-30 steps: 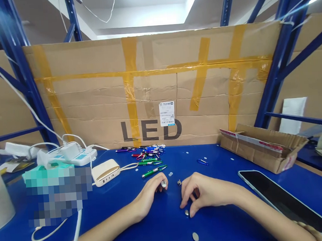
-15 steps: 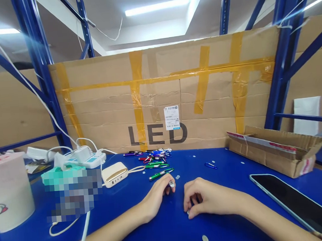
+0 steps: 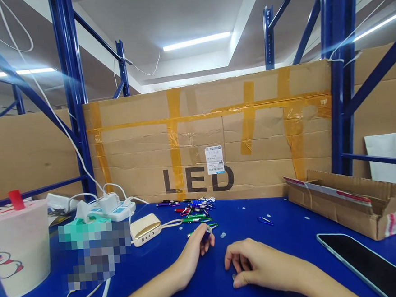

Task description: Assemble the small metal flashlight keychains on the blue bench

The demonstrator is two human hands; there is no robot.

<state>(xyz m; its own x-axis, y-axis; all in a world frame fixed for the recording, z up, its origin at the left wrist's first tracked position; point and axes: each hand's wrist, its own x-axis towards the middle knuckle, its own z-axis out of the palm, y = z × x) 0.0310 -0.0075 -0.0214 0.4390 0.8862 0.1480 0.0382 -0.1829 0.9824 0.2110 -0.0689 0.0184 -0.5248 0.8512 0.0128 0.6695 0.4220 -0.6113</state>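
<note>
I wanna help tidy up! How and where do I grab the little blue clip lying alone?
I'd probably pinch the blue clip across its middle, thumb and finger on its long sides, coming from above. It's narrow and lies flat on the table, apart from the colourful pile, so there's room on both sides.

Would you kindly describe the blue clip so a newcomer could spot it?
Find the open cardboard box on the right of the table. Left of it, beyond the right hand, lies the blue clip. It is slim and blue, unlike the pale discs nearby, and apart from the pens.
</note>
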